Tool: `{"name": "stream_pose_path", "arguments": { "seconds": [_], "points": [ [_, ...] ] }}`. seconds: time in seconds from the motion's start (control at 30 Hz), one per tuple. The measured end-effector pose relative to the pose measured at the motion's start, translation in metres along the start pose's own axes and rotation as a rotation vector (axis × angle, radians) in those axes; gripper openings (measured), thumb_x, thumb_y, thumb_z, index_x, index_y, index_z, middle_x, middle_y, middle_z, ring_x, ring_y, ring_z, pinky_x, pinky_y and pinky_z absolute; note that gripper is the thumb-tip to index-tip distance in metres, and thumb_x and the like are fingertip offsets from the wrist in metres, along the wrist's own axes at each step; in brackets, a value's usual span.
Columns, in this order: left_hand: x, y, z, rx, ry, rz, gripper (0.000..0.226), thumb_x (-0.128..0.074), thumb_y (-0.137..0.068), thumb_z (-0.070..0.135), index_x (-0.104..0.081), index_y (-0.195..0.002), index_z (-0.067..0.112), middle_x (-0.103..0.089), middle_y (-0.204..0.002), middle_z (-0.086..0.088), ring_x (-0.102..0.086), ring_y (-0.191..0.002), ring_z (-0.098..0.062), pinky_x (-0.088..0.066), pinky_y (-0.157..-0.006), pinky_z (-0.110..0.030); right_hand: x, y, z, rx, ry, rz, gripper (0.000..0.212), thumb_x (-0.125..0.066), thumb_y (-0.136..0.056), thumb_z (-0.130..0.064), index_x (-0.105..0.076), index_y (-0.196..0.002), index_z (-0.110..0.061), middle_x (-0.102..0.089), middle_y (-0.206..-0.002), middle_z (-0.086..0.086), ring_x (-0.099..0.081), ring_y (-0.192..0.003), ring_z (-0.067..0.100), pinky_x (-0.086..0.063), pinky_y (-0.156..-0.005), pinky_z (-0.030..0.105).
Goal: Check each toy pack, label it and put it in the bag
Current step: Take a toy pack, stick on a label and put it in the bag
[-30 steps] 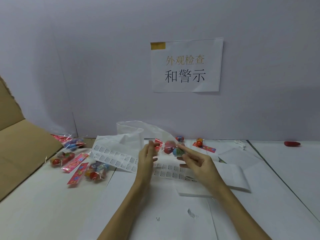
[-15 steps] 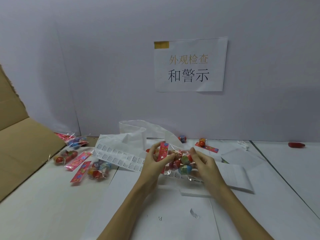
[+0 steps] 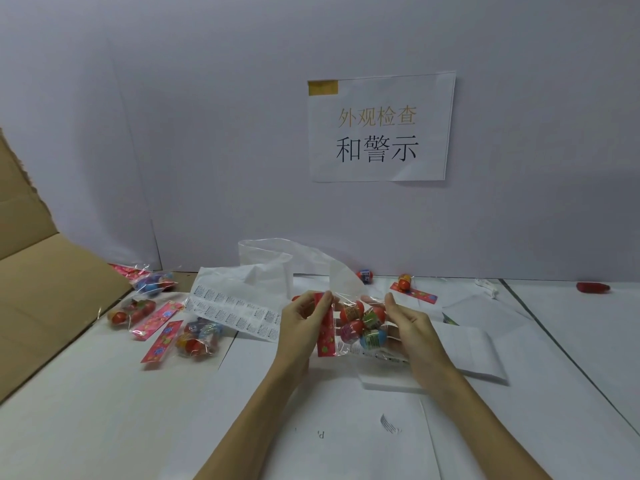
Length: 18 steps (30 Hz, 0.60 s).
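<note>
Inspection workstation, wall sign [image 3: 380, 128], label sheets [image 3: 235, 311]

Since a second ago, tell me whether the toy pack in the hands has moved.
Yes. The toy pack came off the table, nearer the camera, away from the wall sign.

Plain pale grey wall [image 3: 207, 133] fills the top half. White paper sign [image 3: 381, 129] with Chinese characters at 1 o'clock, tan tape on its upper-left corner. White tabletop [image 3: 104, 427] below. Brown cardboard flap [image 3: 45, 299] at 9 o'clock. Light soft, even.
</note>
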<state>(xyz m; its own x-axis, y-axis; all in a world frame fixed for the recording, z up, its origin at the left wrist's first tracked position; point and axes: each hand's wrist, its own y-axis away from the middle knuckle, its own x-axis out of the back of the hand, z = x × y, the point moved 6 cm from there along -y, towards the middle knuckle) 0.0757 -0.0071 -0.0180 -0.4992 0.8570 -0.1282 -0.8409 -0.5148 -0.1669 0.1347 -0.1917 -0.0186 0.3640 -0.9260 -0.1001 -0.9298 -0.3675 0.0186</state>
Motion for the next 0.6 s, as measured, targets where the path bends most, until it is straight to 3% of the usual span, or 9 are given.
{"name": "stream_pose_path", "arguments": {
  "seconds": [0.07, 0.2, 0.3, 0.43, 0.6],
  "points": [
    [0.004, -0.001, -0.003, 0.014, 0.005, 0.048, 0.020, -0.066, -0.100, 0.028, -0.078, -0.096, 0.012, -0.077, -0.098, -0.013, -0.076, -0.093, -0.030, -0.063, -0.085, -0.047, -0.001, 0.000, 0.000, 0.009, -0.007, -0.040, 0.041, -0.057, -0.097, -0.051, -0.075, -0.113, -0.017, -0.080, -0.099, 0.009, -0.079, -0.090, 0.024, -0.062, -0.068, 0.028],
    [0.007, -0.004, -0.010, 0.094, 0.069, 0.038, 0.013, -0.065, -0.101, 0.019, -0.071, -0.109, 0.009, -0.076, -0.102, -0.018, -0.070, -0.094, -0.032, -0.061, -0.080, -0.046, -0.003, -0.001, 0.004, 0.034, -0.005, -0.100, 0.032, -0.071, -0.096, -0.028, -0.066, -0.123, -0.013, -0.080, -0.103, 0.009, -0.078, -0.095, 0.028, -0.064, -0.076, 0.033],
    [0.003, -0.006, -0.012, 0.151, 0.064, -0.011, 0.023, -0.065, -0.101, 0.026, -0.067, -0.119, 0.011, -0.074, -0.111, -0.017, -0.072, -0.102, -0.034, -0.059, -0.079, -0.041, 0.001, -0.002, 0.004, 0.043, 0.068, -0.054, 0.038, -0.072, -0.090, -0.044, -0.069, -0.120, -0.022, -0.081, -0.099, 0.003, -0.079, -0.092, 0.021, -0.063, -0.081, 0.036],
    [-0.005, -0.002, -0.009, 0.106, 0.003, -0.115, 0.038, -0.072, -0.091, 0.045, -0.072, -0.117, 0.017, -0.078, -0.104, -0.004, -0.077, -0.090, -0.021, -0.062, -0.073, -0.032, -0.002, -0.001, 0.004, 0.045, 0.084, -0.060, 0.048, -0.068, -0.082, -0.061, -0.073, -0.115, -0.026, -0.081, -0.096, 0.002, -0.079, -0.088, 0.019, -0.060, -0.068, 0.026],
    [-0.005, 0.001, -0.008, 0.032, -0.039, -0.141, 0.022, -0.079, -0.089, 0.040, -0.078, -0.097, 0.019, -0.077, -0.102, -0.004, -0.076, -0.098, -0.023, -0.063, -0.085, -0.042, -0.005, -0.002, 0.008, 0.022, 0.113, -0.094, 0.051, -0.058, -0.089, -0.062, -0.076, -0.109, -0.019, -0.081, -0.095, 0.005, -0.079, -0.088, 0.022, -0.062, -0.071, 0.028]
  ]
}}
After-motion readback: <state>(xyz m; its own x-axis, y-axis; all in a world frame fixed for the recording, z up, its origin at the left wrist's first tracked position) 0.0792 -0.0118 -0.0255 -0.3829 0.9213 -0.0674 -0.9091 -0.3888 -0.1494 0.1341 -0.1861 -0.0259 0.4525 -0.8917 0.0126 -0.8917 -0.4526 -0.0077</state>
